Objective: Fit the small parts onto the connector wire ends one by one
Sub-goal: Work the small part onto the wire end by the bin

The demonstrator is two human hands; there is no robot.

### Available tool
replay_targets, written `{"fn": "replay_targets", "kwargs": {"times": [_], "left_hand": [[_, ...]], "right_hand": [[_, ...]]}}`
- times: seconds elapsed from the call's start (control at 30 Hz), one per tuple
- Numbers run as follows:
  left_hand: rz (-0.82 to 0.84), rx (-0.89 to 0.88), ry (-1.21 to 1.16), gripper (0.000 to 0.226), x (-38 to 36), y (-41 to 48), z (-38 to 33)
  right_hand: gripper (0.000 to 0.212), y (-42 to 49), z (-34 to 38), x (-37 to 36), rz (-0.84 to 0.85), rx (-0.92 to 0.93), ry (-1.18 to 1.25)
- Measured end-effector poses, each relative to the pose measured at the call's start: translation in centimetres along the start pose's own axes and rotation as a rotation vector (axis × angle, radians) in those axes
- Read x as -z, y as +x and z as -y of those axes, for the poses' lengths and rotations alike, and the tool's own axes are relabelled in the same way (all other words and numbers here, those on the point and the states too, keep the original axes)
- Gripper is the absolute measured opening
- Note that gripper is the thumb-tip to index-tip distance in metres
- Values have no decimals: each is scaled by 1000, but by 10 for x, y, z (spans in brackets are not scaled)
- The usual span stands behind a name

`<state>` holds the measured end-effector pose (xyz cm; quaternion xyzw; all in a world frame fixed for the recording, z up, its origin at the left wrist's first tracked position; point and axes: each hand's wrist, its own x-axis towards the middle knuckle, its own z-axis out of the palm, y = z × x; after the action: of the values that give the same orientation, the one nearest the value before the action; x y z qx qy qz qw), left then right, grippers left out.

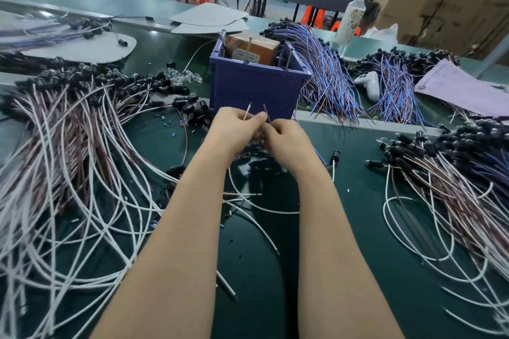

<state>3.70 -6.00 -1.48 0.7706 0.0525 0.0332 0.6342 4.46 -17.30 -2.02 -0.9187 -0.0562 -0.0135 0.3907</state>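
Note:
My left hand [234, 129] pinches a thin white wire end [247, 111] that sticks up between its fingers. My right hand [286, 139] is curled close against it and pinches a reddish-brown wire end [266, 112]. Both hands meet over the green table [344, 228], just in front of the blue bin [256, 88]. Small blue and black parts [254, 153] lie scattered on the mat under the hands. Any small part between my fingertips is hidden.
A large pile of white and brown wires with black connectors [68, 146] fills the left. A similar pile [454, 187] lies at the right. Blue-purple wire bundles [325, 69] sit behind the bin. A bottle [351, 16] and pink paper [465, 88] stand at back right.

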Motion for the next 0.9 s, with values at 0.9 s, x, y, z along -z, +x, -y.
{"fn": "replay_targets", "kwargs": {"times": [0.9], "left_hand": [[-310,32,-27,35,-12,12,14]], "right_hand": [[20,-2,0,-4,-52,-10,-50]]}}
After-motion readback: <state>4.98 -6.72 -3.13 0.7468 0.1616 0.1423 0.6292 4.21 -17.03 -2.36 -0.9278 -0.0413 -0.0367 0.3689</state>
